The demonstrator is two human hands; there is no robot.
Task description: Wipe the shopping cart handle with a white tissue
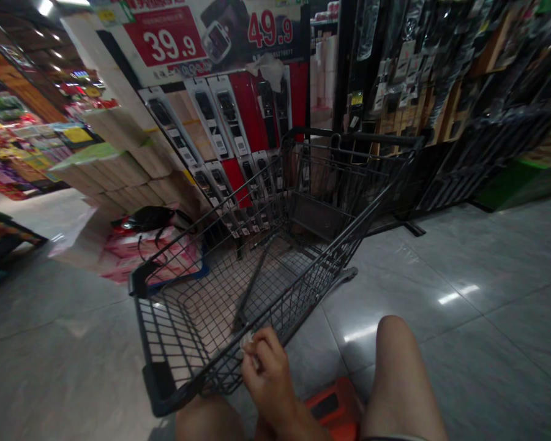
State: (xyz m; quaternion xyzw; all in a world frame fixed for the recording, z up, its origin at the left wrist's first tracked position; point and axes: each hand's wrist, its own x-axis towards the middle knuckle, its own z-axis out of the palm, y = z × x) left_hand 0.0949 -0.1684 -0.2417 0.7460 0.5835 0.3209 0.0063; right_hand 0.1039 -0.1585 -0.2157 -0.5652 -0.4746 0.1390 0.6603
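The black wire shopping cart [275,269] stands tilted across the middle of the head view, and its basket holds no goods. My right hand [266,367] is closed beside the cart's near side rim, fingers bent around something small and pale that I cannot make out. Whether its fingertips touch the wire is unclear. My left hand cannot be made out; only a patch of skin shows below the right wrist.
Bare knees flank an orange object [335,407] below. Behind the cart hangs a rack of packaged goods [227,113] under price signs. Stacked paper packs [119,159] and pink packages with a black bag [149,217] stand left. Dark shelving [468,135] and a green box [509,184] are right.
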